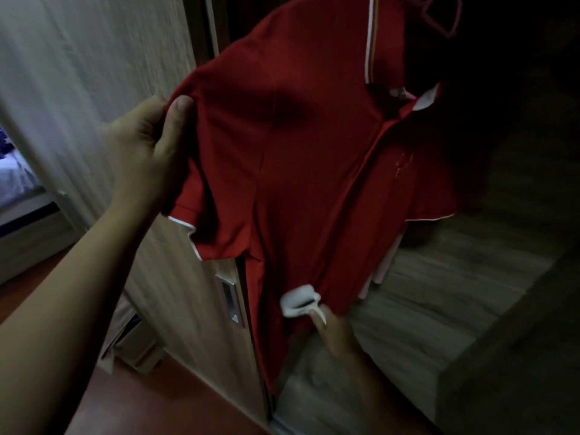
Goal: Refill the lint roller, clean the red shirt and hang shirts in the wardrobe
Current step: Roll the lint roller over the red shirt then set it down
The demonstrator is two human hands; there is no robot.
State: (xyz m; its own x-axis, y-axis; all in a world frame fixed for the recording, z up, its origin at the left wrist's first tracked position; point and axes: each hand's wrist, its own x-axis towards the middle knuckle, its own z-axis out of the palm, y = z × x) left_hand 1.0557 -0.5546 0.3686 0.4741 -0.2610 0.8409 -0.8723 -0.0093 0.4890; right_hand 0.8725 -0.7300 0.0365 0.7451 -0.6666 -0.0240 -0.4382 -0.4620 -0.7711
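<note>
A red polo shirt (301, 158) with white trim hangs on a pink hanger (439, 17) in the open wardrobe. My left hand (147, 152) pinches the shirt's left shoulder and sleeve, pulling the cloth taut. Lower down, my right hand (335, 334) grips the white handle of the lint roller (299, 301), whose white head presses against the lower front of the shirt. Most of the handle is hidden by my fingers.
The light wooden wardrobe door (175, 265) with a metal recessed handle (232, 299) stands left of the shirt. A wooden shelf (439, 293) lies inside the wardrobe, dark at the right. A bed edge (18, 183) shows at far left, above the red-brown floor (150, 403).
</note>
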